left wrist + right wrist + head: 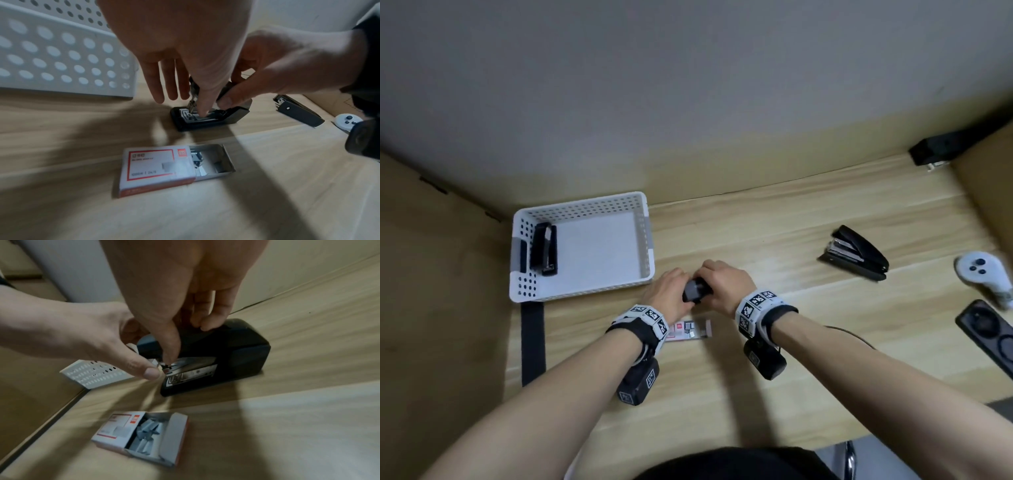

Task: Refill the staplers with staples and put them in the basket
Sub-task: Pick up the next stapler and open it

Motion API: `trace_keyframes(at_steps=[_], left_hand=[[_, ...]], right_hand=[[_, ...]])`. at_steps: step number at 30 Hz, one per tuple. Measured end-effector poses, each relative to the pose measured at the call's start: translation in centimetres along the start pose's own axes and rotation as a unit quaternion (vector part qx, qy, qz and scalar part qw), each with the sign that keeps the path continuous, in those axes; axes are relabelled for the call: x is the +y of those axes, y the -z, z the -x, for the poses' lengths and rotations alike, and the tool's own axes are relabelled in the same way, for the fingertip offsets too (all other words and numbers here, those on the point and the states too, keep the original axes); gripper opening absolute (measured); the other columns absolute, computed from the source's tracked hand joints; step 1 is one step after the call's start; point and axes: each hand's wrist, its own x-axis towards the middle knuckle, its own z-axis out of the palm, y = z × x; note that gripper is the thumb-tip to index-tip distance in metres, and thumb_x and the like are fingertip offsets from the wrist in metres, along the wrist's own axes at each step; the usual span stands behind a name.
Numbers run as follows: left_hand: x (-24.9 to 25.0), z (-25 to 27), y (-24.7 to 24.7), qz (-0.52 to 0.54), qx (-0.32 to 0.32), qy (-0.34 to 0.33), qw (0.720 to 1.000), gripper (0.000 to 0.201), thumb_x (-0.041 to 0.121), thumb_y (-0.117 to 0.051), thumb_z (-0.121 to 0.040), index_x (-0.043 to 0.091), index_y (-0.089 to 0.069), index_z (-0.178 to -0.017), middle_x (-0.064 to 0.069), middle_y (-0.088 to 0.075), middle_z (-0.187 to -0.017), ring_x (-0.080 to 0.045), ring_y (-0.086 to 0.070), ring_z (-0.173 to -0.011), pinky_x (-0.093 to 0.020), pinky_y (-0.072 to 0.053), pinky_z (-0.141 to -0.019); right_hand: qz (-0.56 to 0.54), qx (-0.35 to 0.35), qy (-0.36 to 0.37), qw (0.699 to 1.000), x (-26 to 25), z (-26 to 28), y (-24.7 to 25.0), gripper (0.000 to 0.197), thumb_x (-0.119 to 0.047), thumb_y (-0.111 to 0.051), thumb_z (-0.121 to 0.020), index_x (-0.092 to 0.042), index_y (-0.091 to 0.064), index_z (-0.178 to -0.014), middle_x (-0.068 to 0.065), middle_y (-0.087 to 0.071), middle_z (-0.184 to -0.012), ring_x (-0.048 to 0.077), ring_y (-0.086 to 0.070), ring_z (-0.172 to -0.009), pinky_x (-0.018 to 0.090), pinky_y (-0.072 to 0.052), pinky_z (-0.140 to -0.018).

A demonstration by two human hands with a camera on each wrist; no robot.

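Observation:
A black stapler (695, 291) stands on the wooden table (774, 222) just right of the white basket (582, 205), its top swung up and its metal magazine (197, 117) exposed. My right hand (187, 340) grips the raised top from above, fingers curled over it and thumb down by the magazine. My left hand (197, 100) reaches in from the left with straight fingers, one fingertip pressing into the magazine's front; I cannot tell if it holds staples. An open staple box (160, 167) lies in front. One stapler (544, 248) lies in the basket; another (856, 253) lies open at the right.
A white controller (983, 274) and a black device (986, 332) sit at the table's right edge. A black box (935, 147) is at the back right corner. A black strap (533, 342) runs along the left edge. Cardboard walls close both sides.

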Motion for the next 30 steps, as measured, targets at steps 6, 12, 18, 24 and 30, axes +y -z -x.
trace_keyframes(at_steps=[6, 12, 18, 24, 30], left_hand=[[-0.3, -0.4, -0.2, 0.024, -0.018, 0.036, 0.999, 0.048, 0.031, -0.075, -0.077, 0.025, -0.052, -0.118, 0.004, -0.054, -0.112, -0.021, -0.059, -0.097, -0.038, -0.051, -0.08], [-0.8, -1.4, -0.4, 0.014, -0.015, 0.036, 0.999, 0.032, 0.023, -0.074, -0.081, 0.02, -0.065, -0.112, 0.002, -0.053, -0.102, -0.021, -0.058, -0.09, -0.035, -0.049, -0.077], [-1.0, -2.2, -0.5, 0.004, -0.019, 0.035, 0.999, 0.048, 0.025, -0.077, -0.08, 0.02, -0.061, -0.125, 0.001, -0.056, -0.113, -0.021, -0.059, -0.1, -0.035, -0.051, -0.084], [0.4, -2.7, -0.8, -0.077, -0.039, 0.047, 0.995, 0.034, 0.02, -0.074, -0.081, 0.016, -0.06, -0.111, 0.002, -0.053, -0.106, -0.021, -0.058, -0.09, -0.034, -0.049, -0.07], [1.3, -3.2, -0.4, -0.113, -0.05, 0.055, 0.991, 0.035, 0.017, -0.077, -0.079, 0.014, -0.058, -0.108, 0.001, -0.053, -0.103, -0.019, -0.056, -0.088, -0.032, -0.043, -0.064]], right_hand=[[-0.056, 0.029, 0.022, 0.998, 1.8, 0.7, 0.1, 0.045, -0.029, -0.072, -0.079, -0.018, -0.053, -0.118, 0.001, -0.053, -0.113, 0.024, -0.054, -0.103, 0.042, -0.052, -0.074], [-0.148, 0.061, 0.049, 0.986, 3.6, 1.7, 1.5, 0.041, -0.03, -0.068, -0.084, -0.016, -0.051, -0.118, -0.001, -0.053, -0.109, 0.019, -0.054, -0.098, 0.037, -0.048, -0.079], [-0.215, 0.091, -0.019, 0.972, 6.1, 3.0, 3.6, 0.042, -0.032, -0.06, -0.093, -0.014, -0.046, -0.129, 0.001, -0.056, -0.118, 0.011, -0.051, -0.091, 0.026, -0.039, -0.079], [-0.262, 0.127, -0.064, 0.954, 9.5, 5.0, 3.0, 0.048, -0.032, -0.057, -0.094, -0.027, -0.031, -0.134, -0.003, -0.061, -0.11, 0.018, -0.063, -0.086, 0.037, -0.051, -0.081], [-0.227, 0.135, -0.044, 0.964, 11.7, 6.5, 4.0, 0.058, -0.035, -0.059, -0.092, -0.028, -0.028, -0.139, 0.003, -0.06, -0.079, 0.013, -0.052, -0.059, 0.032, -0.044, -0.061]])
